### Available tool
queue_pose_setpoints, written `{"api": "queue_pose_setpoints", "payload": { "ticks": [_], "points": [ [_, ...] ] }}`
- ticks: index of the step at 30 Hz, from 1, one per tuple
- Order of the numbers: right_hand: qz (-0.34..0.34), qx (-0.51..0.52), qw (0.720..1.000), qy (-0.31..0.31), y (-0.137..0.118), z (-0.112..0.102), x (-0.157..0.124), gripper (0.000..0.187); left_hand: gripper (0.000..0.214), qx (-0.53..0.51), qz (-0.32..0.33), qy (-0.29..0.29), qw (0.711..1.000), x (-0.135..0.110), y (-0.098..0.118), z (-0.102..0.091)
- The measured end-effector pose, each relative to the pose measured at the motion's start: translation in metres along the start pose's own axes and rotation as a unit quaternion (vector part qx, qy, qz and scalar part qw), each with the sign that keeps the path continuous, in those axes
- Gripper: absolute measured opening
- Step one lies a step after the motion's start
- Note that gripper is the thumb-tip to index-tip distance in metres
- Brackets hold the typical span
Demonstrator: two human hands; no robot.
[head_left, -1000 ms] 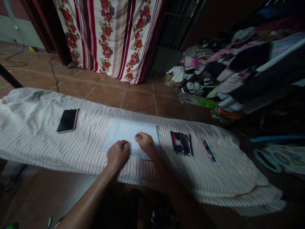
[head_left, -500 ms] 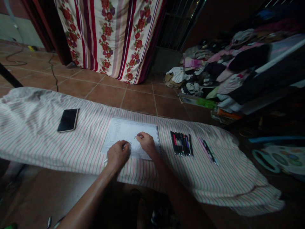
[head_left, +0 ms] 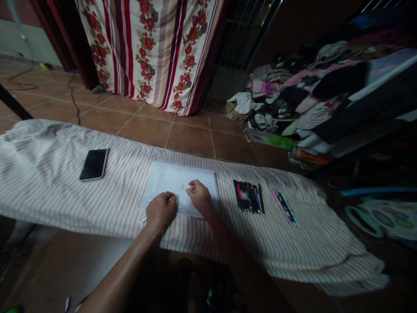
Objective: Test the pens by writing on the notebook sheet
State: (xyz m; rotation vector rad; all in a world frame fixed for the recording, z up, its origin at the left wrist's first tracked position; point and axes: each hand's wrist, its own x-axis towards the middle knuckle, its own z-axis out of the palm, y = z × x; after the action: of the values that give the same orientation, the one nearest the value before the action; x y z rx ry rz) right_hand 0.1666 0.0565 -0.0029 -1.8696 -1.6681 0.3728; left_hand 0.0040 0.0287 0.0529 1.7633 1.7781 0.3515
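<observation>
A spiral notebook [head_left: 169, 179] lies open on a striped cloth [head_left: 48, 191] spread over a low table. My left hand [head_left: 160, 211] rests on the page's lower edge, fingers curled around a pale pen whose tip touches the paper. My right hand [head_left: 199, 196] sits on the page just to the right, fingers pinched on a small thing I cannot make out. A row of several pens [head_left: 248, 195] lies right of the notebook. Further right lie more pens [head_left: 285, 206].
A dark phone [head_left: 94, 164] lies on the cloth at the left. Beyond the table are a tiled floor [head_left: 192, 134], a flowered curtain [head_left: 153, 48] and a heap of clothes [head_left: 309, 87] at the right. A cable [head_left: 74, 99] runs over the floor at the far left.
My right hand has shifted slightly on the page; its fingers pinch a little lower. My left hand holds the pen in nearly the same place.
</observation>
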Motion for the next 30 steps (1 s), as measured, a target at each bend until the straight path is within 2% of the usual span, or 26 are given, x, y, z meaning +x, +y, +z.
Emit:
{"api": "queue_pose_setpoints", "payload": {
  "ticks": [3,6,14,17,19,21,24,27,30],
  "points": [
    [-0.008,-0.005,1.0,0.005,-0.001,0.001,-0.001,0.016,0.03,0.001,0.002,0.001,1.0,0.0,-0.001,0.0],
    [-0.007,-0.005,1.0,0.011,-0.001,0.001,-0.004,0.021,0.031,0.0,0.002,0.001,1.0,0.0,-0.001,-0.001],
    [-0.039,0.018,0.997,0.067,0.0,0.002,-0.015,0.025,0.031,-0.014,0.008,-0.005,1.0,-0.002,-0.002,-0.004],
    [-0.021,0.046,0.996,0.075,-0.006,-0.002,-0.02,0.023,0.031,-0.027,0.021,-0.008,0.999,-0.001,-0.004,-0.004],
    [0.011,0.1,0.993,0.062,-0.016,-0.004,-0.025,0.02,0.03,-0.037,0.032,-0.01,0.999,0.0,-0.006,-0.003],
    [0.068,0.187,0.98,0.012,-0.028,-0.006,-0.031,0.021,0.029,-0.046,0.04,-0.012,0.998,0.0,-0.007,-0.003],
    [0.168,0.305,0.935,-0.06,-0.046,-0.005,-0.038,0.024,0.028,-0.055,0.044,-0.012,0.997,-0.001,-0.007,-0.003],
    [0.217,0.365,0.903,-0.064,-0.057,-0.004,-0.042,0.023,0.026,-0.06,0.051,-0.015,0.997,-0.003,-0.006,-0.006],
    [0.236,0.399,0.884,-0.057,-0.058,-0.005,-0.044,0.023,0.026,-0.059,0.054,-0.018,0.997,-0.005,-0.005,-0.009]
  ]
}}
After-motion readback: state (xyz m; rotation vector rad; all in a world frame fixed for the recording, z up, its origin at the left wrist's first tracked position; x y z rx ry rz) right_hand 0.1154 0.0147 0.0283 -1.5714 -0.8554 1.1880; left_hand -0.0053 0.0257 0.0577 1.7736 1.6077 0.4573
